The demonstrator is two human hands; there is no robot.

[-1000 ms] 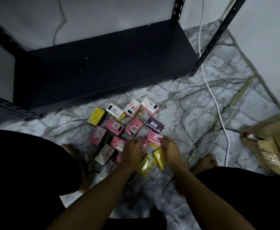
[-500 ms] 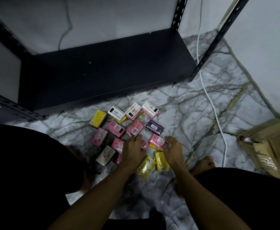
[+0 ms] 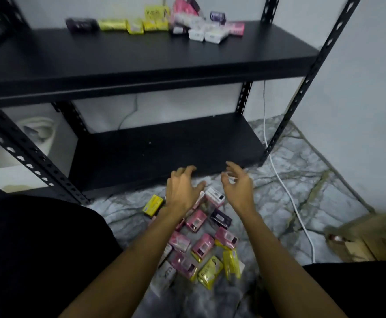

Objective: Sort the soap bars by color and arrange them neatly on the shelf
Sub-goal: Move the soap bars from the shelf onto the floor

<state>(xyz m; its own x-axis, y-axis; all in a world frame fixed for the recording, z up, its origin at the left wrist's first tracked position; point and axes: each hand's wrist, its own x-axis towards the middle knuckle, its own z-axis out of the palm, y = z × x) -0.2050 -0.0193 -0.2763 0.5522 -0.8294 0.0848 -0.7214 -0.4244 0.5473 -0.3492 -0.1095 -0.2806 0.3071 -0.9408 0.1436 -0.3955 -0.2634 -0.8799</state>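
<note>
Nearest, at about six o'clock, the soap bars on the floor (image 3: 201, 246) lie in a loose cluster on the marble floor (image 3: 279, 203) between the person's knees: pink ones in the middle, yellow ones at the near right edge, a dark purple one on the right, one yellow bar off at ten o'clock of the pile. Half a second ago both hands were down among these bars; now they have lifted clear and hang above the far end of the pile, and the head has tipped up so that the upper shelf shows. The left hand (image 3: 183, 189) has a loose, spread grip, fingers lightly bent and holding nothing. The right hand (image 3: 238, 187) is the same, fingers apart and empty. So no bar came up with them (likely a pause to look at where the colours go).

Beyond the hands, at twelve o'clock, the lower shelf (image 3: 164, 150) is bare and dark. Higher, the upper shelf (image 3: 141, 56) carries the soap bars on the shelf (image 3: 155, 24): purple, then yellow, then a jumbled pink and white heap, hardly neat yet.

At two o'clock a white cable (image 3: 286, 187) runs down the wall and across the floor; at four o'clock sits a cardboard box (image 3: 370, 237).
</note>
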